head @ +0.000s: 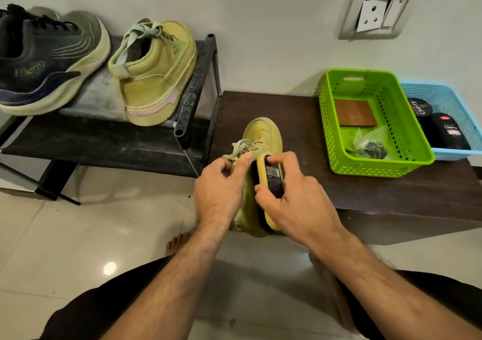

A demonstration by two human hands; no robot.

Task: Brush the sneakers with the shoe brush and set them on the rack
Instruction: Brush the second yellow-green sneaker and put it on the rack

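Observation:
A yellow sneaker [263, 135] lies on the front left corner of a low dark table [300, 120], toe pointing away from me. My left hand [221, 191] grips it at the laces and collar. My right hand [294, 204] holds a yellow shoe brush [271, 180] with a black label, its dark bristles pressed against the sneaker's right side. The matching yellow sneaker [156, 71] stands on the top shelf of the black shoe rack [193, 86] at the left, heel toward me.
A dark blue running shoe [44, 63] sits on the rack's left. A green plastic basket [375, 120] with a brown pad and a plastic bag stands on the table, and a blue basket [448, 120] with polish tins beside it. A wall socket [375, 13] is above.

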